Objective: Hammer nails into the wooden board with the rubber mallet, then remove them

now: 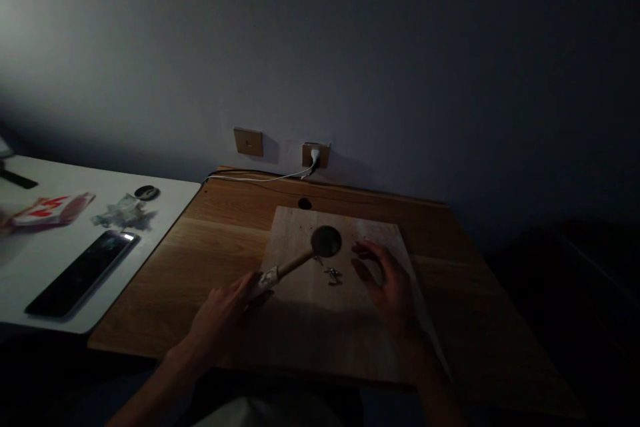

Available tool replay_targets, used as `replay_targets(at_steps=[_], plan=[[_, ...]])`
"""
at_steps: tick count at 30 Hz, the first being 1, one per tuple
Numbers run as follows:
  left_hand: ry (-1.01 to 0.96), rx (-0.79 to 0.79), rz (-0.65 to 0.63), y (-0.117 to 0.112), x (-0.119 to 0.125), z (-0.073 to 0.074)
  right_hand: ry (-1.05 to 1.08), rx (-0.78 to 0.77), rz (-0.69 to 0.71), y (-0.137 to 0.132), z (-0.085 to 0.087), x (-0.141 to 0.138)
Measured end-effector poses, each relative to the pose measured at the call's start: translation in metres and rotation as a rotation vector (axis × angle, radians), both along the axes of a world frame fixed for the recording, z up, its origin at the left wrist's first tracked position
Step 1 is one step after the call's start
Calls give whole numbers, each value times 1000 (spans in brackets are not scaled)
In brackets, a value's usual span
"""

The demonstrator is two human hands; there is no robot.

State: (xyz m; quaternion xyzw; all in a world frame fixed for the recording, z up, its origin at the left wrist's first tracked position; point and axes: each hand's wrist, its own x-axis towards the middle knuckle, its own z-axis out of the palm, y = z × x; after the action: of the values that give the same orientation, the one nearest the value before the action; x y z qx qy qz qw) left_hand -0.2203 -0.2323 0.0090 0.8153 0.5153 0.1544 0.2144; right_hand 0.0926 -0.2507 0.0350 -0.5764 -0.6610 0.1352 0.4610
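My left hand (225, 307) is closed round the white-wrapped end of a mallet (295, 263) with a wooden handle. Its round dark head points away from me, over the wooden board (300, 327). Just below the head, a small pile of shiny metal pieces, apparently nails or screws (333, 275), lies on the board. To the right of the pile my right hand (393, 283) hovers with curved fingers and the thumb apart. Nothing shows between those fingers.
Under the board is a wooden table (480, 307). A white table (55, 177) adjoins on the left, bearing a dark phone-like slab (83, 273), a crumpled clear bag (125, 211) and a blurred red-and-white packet (53, 210). White cable (260, 180) runs to a wall socket (323, 155).
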Motion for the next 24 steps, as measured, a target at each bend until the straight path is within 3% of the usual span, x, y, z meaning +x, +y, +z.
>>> replay_targets(at_steps=[4,7,11,15,18,24], plan=[[-337,-9,216,-1,-33,-10,-282,-74,240,39,-20,-12],[-387,-88,333,0,-41,-3,-522,-90,385,59,-25,-19],[-421,-175,403,5,-40,7,-740,-67,446,68,-22,-26],[-445,-148,441,8,-37,4,-853,-55,461,69,-18,-29],[-447,-129,414,10,-38,-4,-759,-88,445,76,-18,-27],[-402,-161,319,8,-38,-15,-200,-226,309,120,-32,-28]])
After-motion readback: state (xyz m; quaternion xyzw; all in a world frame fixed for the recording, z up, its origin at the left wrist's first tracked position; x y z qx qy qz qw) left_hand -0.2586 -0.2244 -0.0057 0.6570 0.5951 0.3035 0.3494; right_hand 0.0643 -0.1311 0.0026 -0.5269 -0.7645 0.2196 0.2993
